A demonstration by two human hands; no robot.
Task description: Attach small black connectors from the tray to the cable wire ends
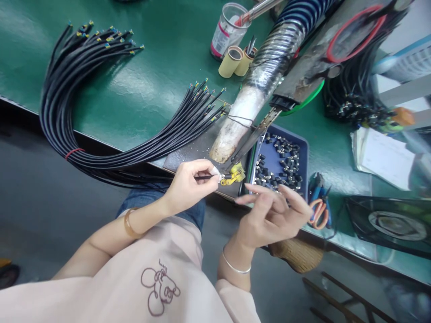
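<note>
The left hand (188, 184) pinched a black cable (204, 177) between thumb and fingertips, its stripped end set against the yellow fixture (234, 174) at the front edge of the green bench (148, 89). The right hand (272, 215) hovered just beside it, fingers loosely spread (holding nothing visible), over the near edge of the blue tray (301, 148) of small black parts. A cable bundle (67, 112) looped across the bench to the left. Cutters (319, 211) lay right of the tray.

Head view: from above, tilted, facing forward and down.
Nearness: close over the bench (141, 94) edge, hands at lower centre.
</note>
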